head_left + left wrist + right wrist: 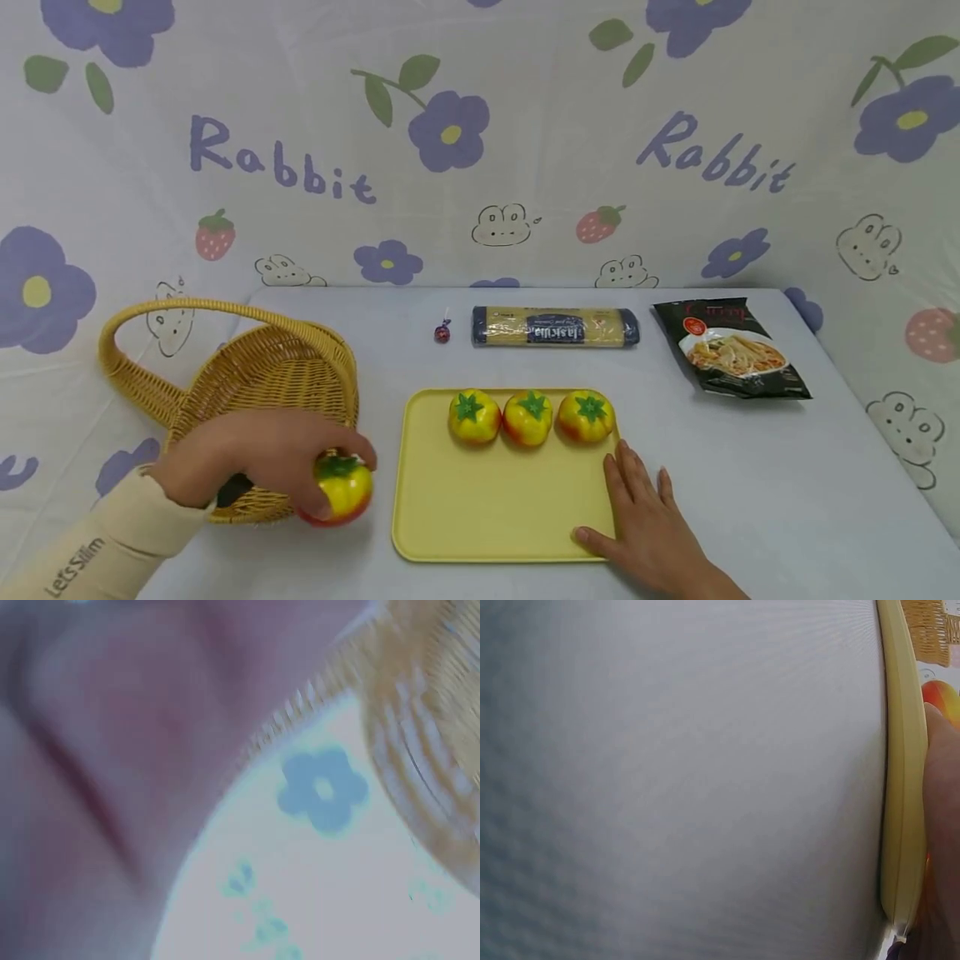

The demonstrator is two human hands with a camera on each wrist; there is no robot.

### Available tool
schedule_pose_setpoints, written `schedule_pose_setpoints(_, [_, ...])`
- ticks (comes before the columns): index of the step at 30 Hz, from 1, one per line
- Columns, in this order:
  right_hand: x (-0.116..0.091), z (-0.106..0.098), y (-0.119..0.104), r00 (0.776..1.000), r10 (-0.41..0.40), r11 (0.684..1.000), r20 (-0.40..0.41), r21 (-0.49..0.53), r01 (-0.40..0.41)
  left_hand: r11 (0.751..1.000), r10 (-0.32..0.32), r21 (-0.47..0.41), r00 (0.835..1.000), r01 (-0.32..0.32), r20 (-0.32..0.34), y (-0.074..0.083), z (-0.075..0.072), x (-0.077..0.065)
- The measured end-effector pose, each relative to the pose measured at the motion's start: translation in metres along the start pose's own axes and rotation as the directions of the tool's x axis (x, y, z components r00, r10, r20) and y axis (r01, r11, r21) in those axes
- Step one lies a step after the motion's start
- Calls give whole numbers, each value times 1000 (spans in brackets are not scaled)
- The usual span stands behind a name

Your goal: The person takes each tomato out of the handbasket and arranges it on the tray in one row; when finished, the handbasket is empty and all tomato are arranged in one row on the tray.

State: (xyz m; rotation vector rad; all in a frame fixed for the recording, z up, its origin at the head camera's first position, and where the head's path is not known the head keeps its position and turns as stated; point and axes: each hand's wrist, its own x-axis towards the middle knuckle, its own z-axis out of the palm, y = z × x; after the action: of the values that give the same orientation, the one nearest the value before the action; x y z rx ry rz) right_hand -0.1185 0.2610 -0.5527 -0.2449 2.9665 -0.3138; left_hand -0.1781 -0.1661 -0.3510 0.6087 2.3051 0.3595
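Note:
My left hand (273, 454) grips a yellow-and-red, tomato-like fruit (349, 492) with a green leafy top, in front of the wicker basket's (262, 379) near right side. The left wrist view has mostly blurred skin; the fruit does not show there. On the yellow tray (502, 508), three similar fruits stand in a row along the far edge: a left one (475, 423), a middle one (528, 425) and a right one (585, 423). My right hand (656, 525) rests on the tray's right edge, fingers extended and thumb over the rim.
Behind the tray lie a small wrapped lollipop (442, 333), a pack of spaghetti (555, 327) and, farther right, a black food packet (735, 350). The basket's tall handle (225, 308) arches up at the left. A patterned cloth (525, 167) hangs behind the white table.

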Motion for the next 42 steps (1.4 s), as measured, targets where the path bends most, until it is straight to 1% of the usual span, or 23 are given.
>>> schedule_pose_setpoints(2, [0,0,-1,1000,0,1000,-2,2,0,999,46,-15,995,-48,-93,12,9,16])
schedule_pose_setpoints(3, [0,-1,-1,1000,1,1000,-4,6,-1,998,61,-17,987,-64,-149,16,14,25])
schedule_pose_setpoints(4, [0,-1,-1,1000,1,1000,-4,7,-1,997,70,-18,976,-75,-208,19,18,34])
schedule_pose_setpoints(5, [-1,0,-2,1000,1,1000,-4,10,-1,996,69,-29,962,-79,-264,21,23,43])
schedule_pose_setpoints(6, [-1,0,-2,1000,0,1000,-4,11,0,997,60,-28,945,-72,-322,23,28,52])
schedule_pose_setpoints(9, [-1,1,-2,1000,-2,1000,-5,11,2,999,-5,-43,891,-16,-455,26,40,74])
schedule_pose_setpoints(10, [-1,2,-2,1000,-4,1000,-5,6,4,999,-27,-53,873,1,-488,26,43,79])
schedule_pose_setpoints(12, [0,2,-1,1000,-6,1000,-11,-4,6,997,-64,-68,842,33,-536,27,48,88])
schedule_pose_setpoints(14, [0,2,0,1000,-6,1000,-16,-7,6,996,-85,-73,824,53,-560,26,50,94])
schedule_pose_setpoints(16, [0,2,0,1000,-4,1000,-18,-8,4,995,-103,-73,820,75,-563,25,51,100])
schedule_pose_setpoints(20, [0,1,0,1000,1,1000,-15,-5,-1,991,-130,-75,823,106,-553,21,52,110])
schedule_pose_setpoints(27, [0,0,0,1000,1,1000,-14,-5,-1,988,-155,-100,804,118,-574,15,51,124])
schedule_pose_setpoints(32, [1,0,1,1000,-9,1000,-18,-2,9,986,-166,-100,811,132,-561,13,52,130])
schedule_pose_setpoints(39, [1,-1,1,1000,-11,1000,-21,5,12,991,-130,-87,823,98,-554,14,56,139])
schedule_pose_setpoints(42, [0,-1,0,1000,-5,1000,-10,11,5,989,-145,-95,826,111,-544,13,59,142])
